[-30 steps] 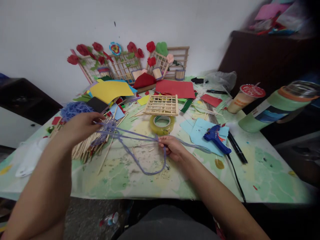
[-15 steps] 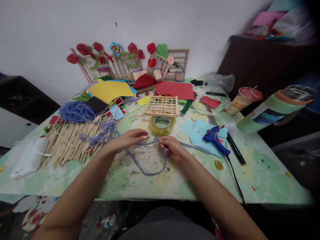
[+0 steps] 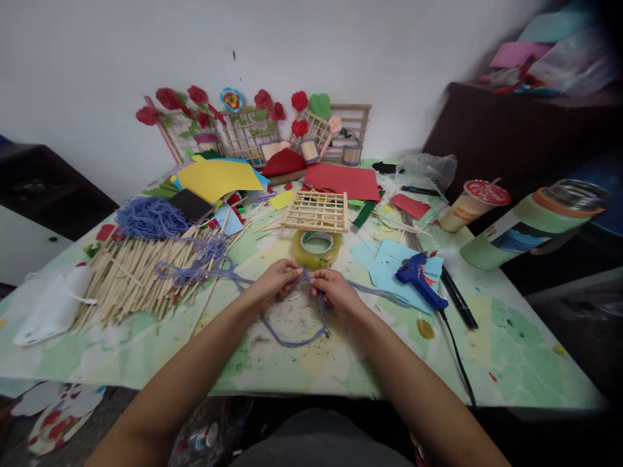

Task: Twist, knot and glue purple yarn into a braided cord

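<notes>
Purple yarn [image 3: 292,343] hangs in a loop between my hands at the middle of the table. My left hand [image 3: 278,280] pinches it from one side, and my right hand [image 3: 333,285] pinches it close by; a short stretch shows between the fingertips. One length trails right toward the light blue paper [image 3: 384,266]. Another runs left to a loose tangle [image 3: 209,250] lying over the wooden sticks [image 3: 141,285]. Just beyond my fingers lies a roll of clear yellowish tape [image 3: 316,253], touching or near a small wooden stick lattice [image 3: 316,211].
A blue glue gun [image 3: 418,279] with its cord and a black marker [image 3: 458,298] lie at right, near a cup [image 3: 474,204] and a green bottle [image 3: 525,227]. Lattices with paper flowers [image 3: 263,100] lean on the wall behind coloured paper [image 3: 219,178]. A purple yarn bundle [image 3: 150,217] sits left.
My left hand has moved right and closed on the yarn beside my right hand. The right hand stays at the yarn, and the loop below has shifted slightly.
</notes>
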The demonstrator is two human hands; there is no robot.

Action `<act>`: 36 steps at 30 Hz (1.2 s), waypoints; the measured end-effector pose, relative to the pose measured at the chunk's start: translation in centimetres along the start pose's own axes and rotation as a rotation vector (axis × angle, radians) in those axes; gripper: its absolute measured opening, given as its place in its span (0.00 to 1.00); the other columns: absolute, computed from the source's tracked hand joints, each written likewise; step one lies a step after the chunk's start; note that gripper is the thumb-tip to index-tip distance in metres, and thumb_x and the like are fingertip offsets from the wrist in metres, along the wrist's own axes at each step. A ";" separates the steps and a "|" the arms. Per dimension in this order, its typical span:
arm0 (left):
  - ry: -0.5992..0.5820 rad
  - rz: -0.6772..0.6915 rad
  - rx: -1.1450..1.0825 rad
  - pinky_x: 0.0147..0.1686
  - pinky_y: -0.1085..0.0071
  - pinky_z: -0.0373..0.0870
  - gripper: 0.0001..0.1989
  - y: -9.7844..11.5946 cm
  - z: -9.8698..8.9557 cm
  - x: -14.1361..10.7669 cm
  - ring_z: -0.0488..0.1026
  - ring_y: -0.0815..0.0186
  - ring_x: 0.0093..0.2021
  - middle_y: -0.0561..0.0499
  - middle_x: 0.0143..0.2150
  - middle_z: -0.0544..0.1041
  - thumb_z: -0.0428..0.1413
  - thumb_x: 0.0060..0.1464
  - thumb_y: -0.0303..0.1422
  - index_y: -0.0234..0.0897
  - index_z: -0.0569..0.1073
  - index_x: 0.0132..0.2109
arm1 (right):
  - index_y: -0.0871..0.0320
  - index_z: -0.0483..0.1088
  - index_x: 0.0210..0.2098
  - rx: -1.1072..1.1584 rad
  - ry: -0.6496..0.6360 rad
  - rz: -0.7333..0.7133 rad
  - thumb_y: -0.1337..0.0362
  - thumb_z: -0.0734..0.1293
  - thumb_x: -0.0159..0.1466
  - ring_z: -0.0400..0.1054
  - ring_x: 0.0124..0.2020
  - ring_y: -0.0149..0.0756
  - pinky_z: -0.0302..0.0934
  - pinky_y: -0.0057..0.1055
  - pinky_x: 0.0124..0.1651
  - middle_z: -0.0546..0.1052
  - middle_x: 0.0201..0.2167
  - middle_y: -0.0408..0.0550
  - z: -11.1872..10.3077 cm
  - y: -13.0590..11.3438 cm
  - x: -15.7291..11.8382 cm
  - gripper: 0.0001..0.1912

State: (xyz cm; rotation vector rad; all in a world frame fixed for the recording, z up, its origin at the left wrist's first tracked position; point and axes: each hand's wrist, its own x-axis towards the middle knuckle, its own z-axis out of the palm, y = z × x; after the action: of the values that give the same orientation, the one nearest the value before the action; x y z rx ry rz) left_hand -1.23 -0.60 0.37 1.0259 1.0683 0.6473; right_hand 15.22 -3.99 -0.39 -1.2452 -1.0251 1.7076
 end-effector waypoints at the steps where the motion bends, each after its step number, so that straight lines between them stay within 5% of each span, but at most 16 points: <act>1: -0.038 -0.018 0.007 0.15 0.82 0.42 0.18 0.0 -0.2 -0.1 0.53 0.79 0.15 0.59 0.19 0.65 0.63 0.45 0.38 0.35 0.64 0.35 | 0.59 0.65 0.26 -0.013 -0.003 0.001 0.66 0.65 0.54 0.47 0.11 0.20 0.38 0.21 0.15 0.67 0.16 0.37 0.0 0.0 0.0 0.04; 5: -0.166 -0.074 0.086 0.14 0.80 0.39 0.17 -0.3 -0.5 -0.3 0.51 0.82 0.14 0.50 0.25 0.71 0.61 0.47 0.42 0.30 0.69 0.31 | 0.60 0.66 0.25 -0.075 -0.028 0.010 0.65 0.64 0.56 0.50 0.11 0.21 0.41 0.22 0.15 0.70 0.17 0.40 0.1 -0.2 -0.1 0.05; 10: -0.154 -0.110 0.057 0.14 0.80 0.39 0.16 -0.5 -0.2 -0.6 0.51 0.82 0.14 0.51 0.24 0.71 0.62 0.44 0.39 0.31 0.68 0.32 | 0.58 0.65 0.27 -0.184 -0.037 0.011 0.68 0.64 0.57 0.53 0.12 0.23 0.44 0.23 0.16 0.71 0.17 0.39 0.4 0.0 0.0 0.03; 18: -0.068 -0.092 0.099 0.13 0.80 0.39 0.13 -0.7 0.1 -0.8 0.53 0.79 0.12 0.57 0.18 0.67 0.61 0.42 0.33 0.35 0.66 0.34 | 0.58 0.70 0.32 -1.020 0.157 -0.203 0.60 0.63 0.62 0.68 0.33 0.38 0.52 0.29 0.31 0.77 0.32 0.52 -0.4 -0.6 -0.7 0.08; 22: -0.037 -0.069 0.112 0.13 0.80 0.39 0.12 -0.6 0.5 -1.0 0.52 0.79 0.12 0.56 0.18 0.69 0.60 0.42 0.32 0.36 0.66 0.34 | 0.58 0.71 0.39 -1.185 0.212 -0.182 0.58 0.60 0.64 0.70 0.37 0.43 0.52 0.31 0.33 0.78 0.36 0.56 0.1 -1.6 -2.2 0.12; 29: -0.058 -0.120 -0.124 0.13 0.81 0.36 0.11 -0.7 0.9 -1.2 0.47 0.81 0.12 0.58 0.18 0.67 0.60 0.44 0.28 0.35 0.65 0.34 | 0.61 0.69 0.43 -1.346 -0.036 -0.311 0.69 0.55 0.64 0.73 0.34 0.46 0.54 0.33 0.30 0.78 0.37 0.58 3.6 -1.1 -5.7 0.13; 33: -0.098 -0.190 -0.346 0.13 0.84 0.37 0.12 -0.8 0.6 -1.1 0.48 0.83 0.13 0.48 0.28 0.75 0.59 0.45 0.24 0.35 0.63 0.34 | 0.63 0.69 0.42 -1.443 -0.277 -0.299 0.73 0.59 0.57 0.74 0.34 0.48 0.56 0.34 0.30 0.79 0.34 0.58 5.2 -0.2 -7.3 0.14; 36: -0.094 -0.215 -0.431 0.12 0.85 0.39 0.10 -0.5 0.4 -1.1 0.48 0.83 0.13 0.51 0.26 0.73 0.58 0.46 0.23 0.34 0.64 0.34 | 0.62 0.70 0.40 -1.442 -0.446 -0.372 0.72 0.61 0.57 0.74 0.33 0.46 0.58 0.33 0.30 0.79 0.33 0.56 5.8 -0.2 -8.6 0.12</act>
State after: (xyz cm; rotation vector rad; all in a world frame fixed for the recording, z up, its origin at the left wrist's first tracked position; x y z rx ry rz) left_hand -1.25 -1.86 0.39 0.5539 0.8909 0.6133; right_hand 11.59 -12.69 3.87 -1.2574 -2.7940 0.7912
